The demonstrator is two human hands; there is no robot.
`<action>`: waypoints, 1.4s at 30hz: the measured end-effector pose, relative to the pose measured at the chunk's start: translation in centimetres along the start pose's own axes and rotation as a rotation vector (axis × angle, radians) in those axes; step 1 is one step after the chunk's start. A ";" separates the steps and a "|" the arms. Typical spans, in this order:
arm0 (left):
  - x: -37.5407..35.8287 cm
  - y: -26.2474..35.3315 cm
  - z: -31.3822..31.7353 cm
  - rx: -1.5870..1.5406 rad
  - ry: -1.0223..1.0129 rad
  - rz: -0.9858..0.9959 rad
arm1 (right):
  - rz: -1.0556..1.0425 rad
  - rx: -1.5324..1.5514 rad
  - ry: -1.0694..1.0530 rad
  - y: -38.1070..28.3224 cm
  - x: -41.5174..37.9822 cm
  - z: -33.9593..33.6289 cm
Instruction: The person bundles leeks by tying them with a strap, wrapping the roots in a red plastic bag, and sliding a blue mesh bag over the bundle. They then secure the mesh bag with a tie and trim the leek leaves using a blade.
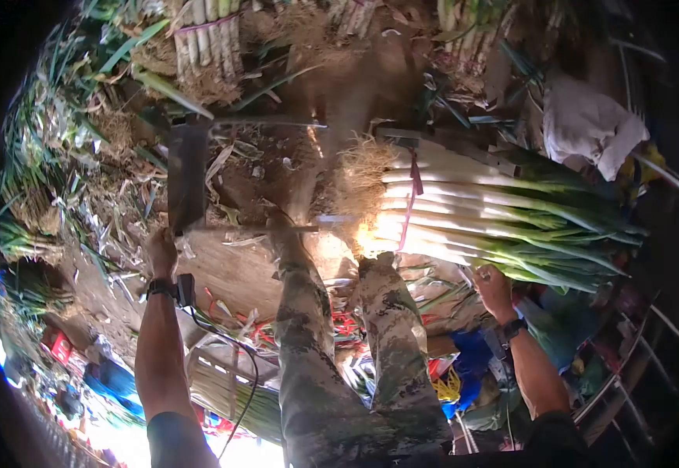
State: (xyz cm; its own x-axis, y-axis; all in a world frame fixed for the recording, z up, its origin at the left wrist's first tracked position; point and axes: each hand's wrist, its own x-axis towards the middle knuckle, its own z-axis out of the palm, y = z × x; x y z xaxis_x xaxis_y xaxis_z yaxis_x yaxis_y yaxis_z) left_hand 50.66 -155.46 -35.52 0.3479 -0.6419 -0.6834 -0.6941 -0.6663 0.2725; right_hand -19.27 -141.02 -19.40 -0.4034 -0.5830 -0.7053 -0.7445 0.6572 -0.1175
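A thick bundle of long green onions (pixel 448 207) lies on its side, roots to the left and green tops to the right. A reddish tie (pixel 413 199) runs across its white stalks. Left of the roots is a metal frame with a dark upright plate (pixel 187 175) and thin bars reaching toward the bundle. My left hand (pixel 161 251) is closed at the lower corner of that plate. My right hand (pixel 495 292) is a fist at the bundle's lower edge, close to the green leaves; what its fingers hold is hidden.
More tied onion bundles (pixel 208 39) stand along the far side. Loose leaves and trimmings (pixel 113 210) litter the soil at left. A whitish sack (pixel 589 125) is at upper right, near metal rails. My legs (pixel 304 312) are between my arms, and a black cable (pixel 253 374) hangs by my left arm.
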 end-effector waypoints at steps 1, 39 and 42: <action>0.6 -1.1 1.0 -0.013 0.005 -0.019 | 0.030 -0.001 0.007 -1.0 -0.2 -0.3; -48.9 -2.8 31.6 -0.700 0.244 -0.650 | -0.210 -0.088 -0.640 -13.1 2.3 -1.0; -61.3 -3.1 48.1 -0.532 -0.015 -0.632 | -0.324 -0.149 -0.650 -15.1 2.0 -3.1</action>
State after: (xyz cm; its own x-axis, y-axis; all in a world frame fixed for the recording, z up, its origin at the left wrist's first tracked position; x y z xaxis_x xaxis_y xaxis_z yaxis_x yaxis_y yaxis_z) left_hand 1.20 -95.78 -27.00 0.5615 -0.0829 -0.8233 0.0227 -0.9931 0.1154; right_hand -10.49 -153.54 -16.84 0.2104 -0.3059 -0.9285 -0.8557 0.4018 -0.3262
